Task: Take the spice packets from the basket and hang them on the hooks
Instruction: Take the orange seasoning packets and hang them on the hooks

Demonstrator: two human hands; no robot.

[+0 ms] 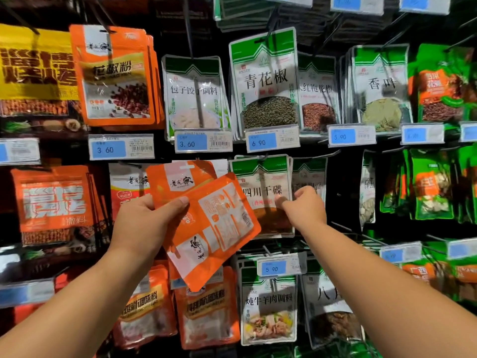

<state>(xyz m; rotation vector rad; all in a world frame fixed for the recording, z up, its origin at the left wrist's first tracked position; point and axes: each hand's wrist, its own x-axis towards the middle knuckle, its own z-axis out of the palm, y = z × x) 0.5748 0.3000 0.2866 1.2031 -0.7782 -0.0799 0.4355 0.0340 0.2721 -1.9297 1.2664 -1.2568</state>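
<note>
My left hand [144, 223] grips two orange spice packets [214, 223] fanned out in front of the hook wall, one showing its front and one its printed back. My right hand [304, 205] reaches to a green-and-white packet [260, 187] hanging on a middle-row hook [263, 157]. Its thumb lies on the packet's front at the right edge and its fingers curl beside that edge. Matching orange packets [113, 73] hang on a hook at the upper left. The basket is out of view.
Rows of hooks carry hanging packets: yellow and orange ones on the left, green-and-white ones [265, 81] in the middle, green ones [433, 184] on the right. Blue price tags [191, 142] stick out under each row. More orange packets [206, 306] hang below my left hand.
</note>
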